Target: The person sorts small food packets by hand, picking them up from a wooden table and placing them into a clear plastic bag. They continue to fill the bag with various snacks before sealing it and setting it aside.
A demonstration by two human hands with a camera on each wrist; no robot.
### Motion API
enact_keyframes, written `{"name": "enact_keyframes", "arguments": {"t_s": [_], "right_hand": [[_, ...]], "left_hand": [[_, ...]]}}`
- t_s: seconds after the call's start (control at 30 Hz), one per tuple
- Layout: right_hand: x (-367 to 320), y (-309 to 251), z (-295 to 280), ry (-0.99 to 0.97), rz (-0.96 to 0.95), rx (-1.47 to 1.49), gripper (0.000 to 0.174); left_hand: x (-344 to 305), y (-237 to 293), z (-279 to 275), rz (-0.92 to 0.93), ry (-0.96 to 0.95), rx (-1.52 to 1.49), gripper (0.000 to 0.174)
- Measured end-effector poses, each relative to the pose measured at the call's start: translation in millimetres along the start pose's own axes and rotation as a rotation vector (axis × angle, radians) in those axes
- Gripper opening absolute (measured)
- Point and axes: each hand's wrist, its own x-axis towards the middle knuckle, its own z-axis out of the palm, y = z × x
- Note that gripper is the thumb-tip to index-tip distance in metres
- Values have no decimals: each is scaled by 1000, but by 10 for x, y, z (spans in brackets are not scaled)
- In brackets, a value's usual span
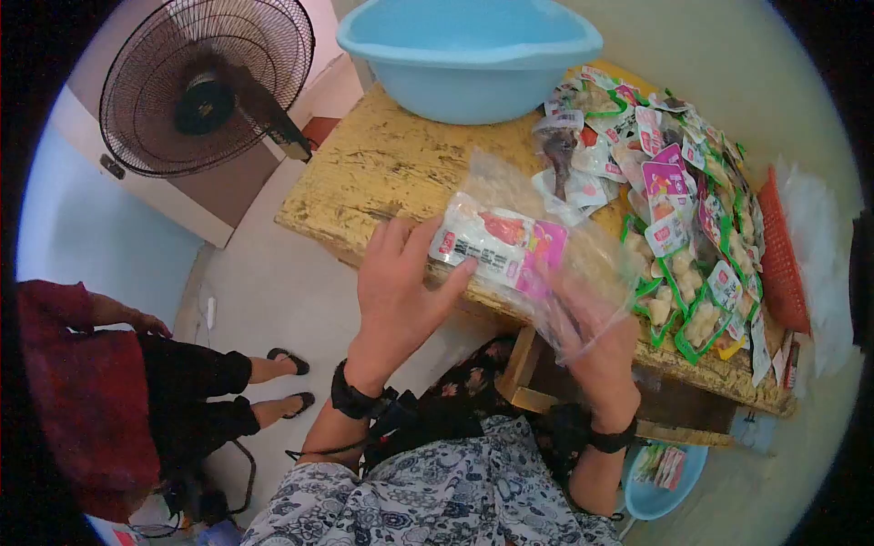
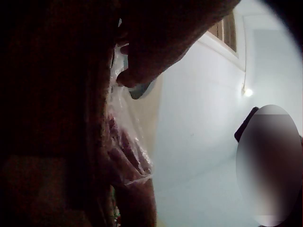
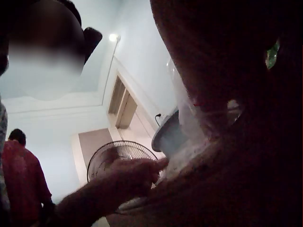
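A flat food packet (image 1: 496,241), white and pink with a red picture and a barcode, lies between the two hands near the table's front edge. My left hand (image 1: 391,282) grips its left end, the thumb along the lower edge and the fingers at the upper left corner. My right hand (image 1: 592,323) is inside a clear plastic bag (image 1: 605,250), whose edge lies close to the wrist. Its fairly straight fingers reach to the packet's pink end. The bag also shows around that hand in the left wrist view, which is dark.
Many food packets (image 1: 678,200) are heaped on the right of the worn yellow table (image 1: 364,173), beside a red basket (image 1: 781,255). A blue basin (image 1: 473,77) stands at the back. There is an open drawer (image 1: 583,382) below, a fan (image 1: 209,91), and another person (image 1: 100,391) at left.
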Motion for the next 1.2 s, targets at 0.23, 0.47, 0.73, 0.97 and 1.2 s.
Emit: {"name": "enact_keyframes", "arguments": {"t_s": [0.23,0.47,0.73,0.97,1.2], "right_hand": [[76,-37,213,157,26,127,45],[78,32,166,106,21,217,37],[76,7,274,240,-25,193,30],[202,-69,266,151,23,194,21],[175,-42,165,71,30,155,27]], "left_hand": [[-32,119,-91,-367,-68,-408,77],[-129,-46,-123,-152,-73,-300,45],[-53,-53,-8,-22,-5,-89,11],[-31,-24,-32,1,-127,59,11],[-2,124,-62,-83,38,-35,18]]}}
